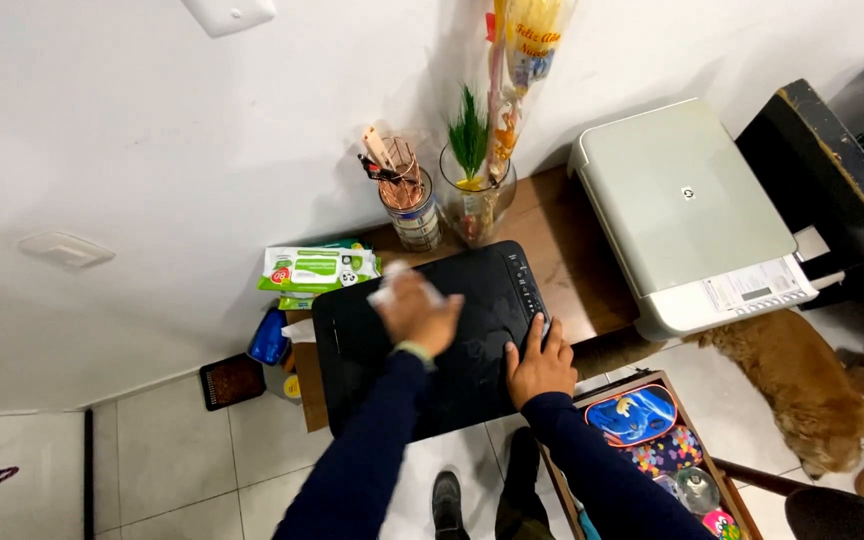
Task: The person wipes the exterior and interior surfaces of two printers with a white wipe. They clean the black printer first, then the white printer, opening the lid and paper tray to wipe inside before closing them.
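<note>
My left hand (415, 312) presses a crumpled white wipe (392, 285) onto the lid of the flat, glossy black plastic printer (472, 375), fingers curled closed over the cloth. My right hand (539, 365) lies open, fingers spread flat on the printer's right edge, just beside its row of buttons. The printer sits on a brown wooden table (562, 270) against the white wall. A green-and-white soft pack of wipes (317, 268) lies just left of it; 1 pale grey boxy printer (687, 210) stands to the right.
</note>
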